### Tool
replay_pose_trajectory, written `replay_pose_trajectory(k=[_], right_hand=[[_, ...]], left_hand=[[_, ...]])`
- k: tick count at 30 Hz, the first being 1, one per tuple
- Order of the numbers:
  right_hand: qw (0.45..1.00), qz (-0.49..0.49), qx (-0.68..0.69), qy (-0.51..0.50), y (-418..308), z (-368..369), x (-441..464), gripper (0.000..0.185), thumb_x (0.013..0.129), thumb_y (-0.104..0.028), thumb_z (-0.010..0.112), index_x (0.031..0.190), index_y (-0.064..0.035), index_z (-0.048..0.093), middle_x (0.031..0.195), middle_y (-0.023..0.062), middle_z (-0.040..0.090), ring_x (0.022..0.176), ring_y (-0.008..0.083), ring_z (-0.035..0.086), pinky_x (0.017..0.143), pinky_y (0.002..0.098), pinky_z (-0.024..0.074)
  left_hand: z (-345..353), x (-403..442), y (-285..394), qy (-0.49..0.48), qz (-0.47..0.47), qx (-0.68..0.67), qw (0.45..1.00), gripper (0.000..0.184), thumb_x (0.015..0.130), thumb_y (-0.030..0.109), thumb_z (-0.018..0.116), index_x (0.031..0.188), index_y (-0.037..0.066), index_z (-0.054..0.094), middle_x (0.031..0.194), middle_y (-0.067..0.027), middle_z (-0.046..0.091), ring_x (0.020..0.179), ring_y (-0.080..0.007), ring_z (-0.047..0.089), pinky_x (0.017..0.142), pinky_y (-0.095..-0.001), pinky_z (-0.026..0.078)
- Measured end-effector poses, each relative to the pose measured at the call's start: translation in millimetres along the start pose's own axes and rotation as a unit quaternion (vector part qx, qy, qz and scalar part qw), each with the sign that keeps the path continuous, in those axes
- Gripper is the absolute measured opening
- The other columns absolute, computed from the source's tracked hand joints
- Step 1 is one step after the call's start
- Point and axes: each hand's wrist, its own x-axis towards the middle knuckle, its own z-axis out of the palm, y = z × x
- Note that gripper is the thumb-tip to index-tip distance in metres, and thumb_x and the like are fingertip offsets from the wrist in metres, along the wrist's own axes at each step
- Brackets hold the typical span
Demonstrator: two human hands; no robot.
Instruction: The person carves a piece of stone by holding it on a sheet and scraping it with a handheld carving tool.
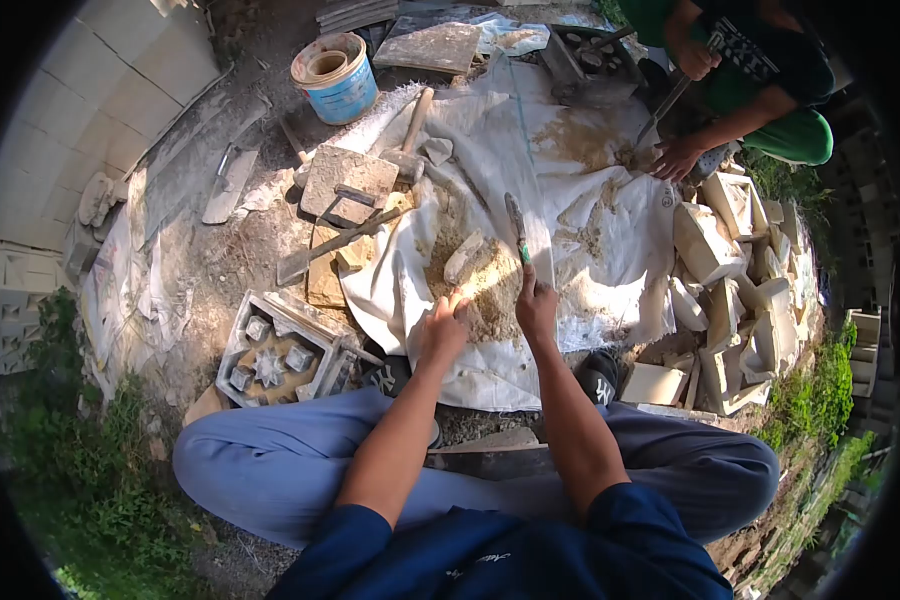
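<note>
My right hand point(537, 308) is wrapped round the handle of a narrow-bladed tool point(516, 218). Its grey blade points away from me, and some green shows just above my fist. To the left, my left hand point(444, 326) is closed, fingers forward, close to the lower end of a pale stone-like chunk point(464, 258). Whether those fingers grip the chunk or something smaller is unclear. Around the chunk, crumbly tan sand point(495, 290) lies on a white sheet point(590, 240) spread between my feet.
Left of the sheet are a mallet point(412, 140), a float point(352, 200) on a block and a geometric mould point(270, 358). A blue bucket point(335, 85) stands farther back. Pale broken castings point(740, 290) pile up at right. Another person point(760, 90) works with a tool at upper right.
</note>
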Motion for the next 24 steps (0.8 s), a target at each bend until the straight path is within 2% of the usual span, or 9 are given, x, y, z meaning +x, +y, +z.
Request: replay_pose_trajectory(k=[3, 4, 6, 9, 12, 17, 19, 21, 24], right_hand=[[0.994, 0.014, -0.108, -0.025, 12.9, 15.2, 8.2, 0.07, 0.098, -0.054, 0.041, 0.077, 0.0078, 0.067, 0.069, 0.0321, 0.06, 0.072, 0.0474, 0.064, 0.068, 0.0543, 0.0464], [0.983, 0.058, -0.158, -0.073, 26.6, 20.4, 14.1, 0.073, 0.097, -0.058, 0.04, 0.079, 0.0078, 0.068, 0.076, 0.0331, 0.063, 0.079, 0.0486, 0.064, 0.073, 0.054, 0.0486], [0.981, 0.082, -0.156, -0.08, 42.0, 25.5, 19.0, 0.075, 0.096, -0.059, 0.04, 0.079, 0.0086, 0.068, 0.078, 0.0334, 0.064, 0.08, 0.0495, 0.064, 0.075, 0.0535, 0.0491], [0.979, 0.112, -0.143, -0.096, 43.7, 23.6, 17.5, 0.08, 0.094, -0.063, 0.041, 0.078, 0.0107, 0.068, 0.083, 0.0329, 0.065, 0.083, 0.0504, 0.064, 0.077, 0.0533, 0.0493], [0.98, 0.091, -0.141, -0.105, 36.5, 15.5, 13.6, 0.076, 0.095, -0.061, 0.043, 0.077, 0.009, 0.067, 0.075, 0.0325, 0.063, 0.075, 0.0485, 0.064, 0.07, 0.0542, 0.0476], [0.999, -0.021, -0.021, -0.026, 12.6, 20.3, 13.6, 0.068, 0.096, -0.055, 0.046, 0.074, 0.0066, 0.065, 0.06, 0.0321, 0.053, 0.059, 0.0484, 0.058, 0.059, 0.0551, 0.0391], [0.999, -0.032, -0.019, -0.011, 19.8, 27.7, 15.0, 0.068, 0.095, -0.056, 0.048, 0.075, 0.0068, 0.066, 0.062, 0.0316, 0.057, 0.064, 0.0486, 0.059, 0.063, 0.0541, 0.0433], [0.986, 0.05, -0.142, -0.072, 40.0, 37.1, 19.8, 0.07, 0.094, -0.057, 0.049, 0.075, 0.008, 0.066, 0.067, 0.0323, 0.059, 0.07, 0.0483, 0.062, 0.068, 0.0524, 0.0469], [0.984, 0.074, -0.132, -0.095, 35.6, 28.3, 20.3, 0.073, 0.093, -0.058, 0.049, 0.074, 0.0099, 0.066, 0.072, 0.0338, 0.061, 0.075, 0.049, 0.063, 0.073, 0.0519, 0.0483]], left_hand=[[12.3, 4.1, -10.4, 0.043, 0.022, -0.04, 0.998, 0.042, 0.096, 0.048, 0.047, 0.11, 0.009, 0.056, 0.091, -0.0314, 0.065, 0.092, -0.0517, 0.061, 0.081, -0.0571, 0.048], [13.7, 3.3, -10.2, 0.043, 0.023, -0.041, 0.998, 0.042, 0.096, 0.048, 0.047, 0.11, 0.009, 0.056, 0.091, -0.0314, 0.065, 0.092, -0.0517, 0.061, 0.081, -0.0571, 0.048], [13.2, 4.2, -7.6, -0.01, -0.052, -0.011, 0.999, 0.043, 0.096, 0.049, 0.046, 0.111, 0.01, 0.056, 0.098, -0.0296, 0.065, 0.092, -0.0504, 0.061, 0.082, -0.0568, 0.048], [7.5, 5.6, -4.8, -0.044, -0.086, 0.012, 0.995, 0.041, 0.097, 0.048, 0.044, 0.114, 0.013, 0.058, 0.105, -0.0239, 0.065, 0.093, -0.0489, 0.061, 0.082, -0.0563, 0.049], [5.8, 4.4, -4.6, -0.039, -0.025, -0.024, 0.999, 0.037, 0.098, 0.047, 0.042, 0.116, 0.018, 0.058, 0.108, -0.0194, 0.064, 0.094, -0.048, 0.061, 0.083, -0.0561, 0.049], [-11.4, -2.1, 9.0, -0.045, -0.028, -0.005, 0.999, 0.036, 0.1, 0.045, 0.04, 0.119, 0.02, 0.057, 0.105, -0.0201, 0.064, 0.096, -0.0475, 0.061, 0.085, -0.0557, 0.048], [-13.0, -2.3, 9.7, -0.061, -0.04, -0.002, 0.997, 0.036, 0.1, 0.045, 0.04, 0.12, 0.021, 0.057, 0.106, -0.0201, 0.064, 0.097, -0.0473, 0.061, 0.086, -0.0553, 0.048], [-12.5, -0.1, 10.6, -0.064, -0.043, 0.001, 0.997, 0.038, 0.1, 0.047, 0.039, 0.121, 0.021, 0.057, 0.107, -0.0203, 0.064, 0.098, -0.0476, 0.06, 0.088, -0.0546, 0.047], [-2.8, 6.2, 2.5, -0.059, -0.083, -0.003, 0.995, 0.04, 0.099, 0.048, 0.039, 0.121, 0.021, 0.058, 0.109, -0.0207, 0.065, 0.1, -0.0479, 0.06, 0.089, -0.054, 0.047]])
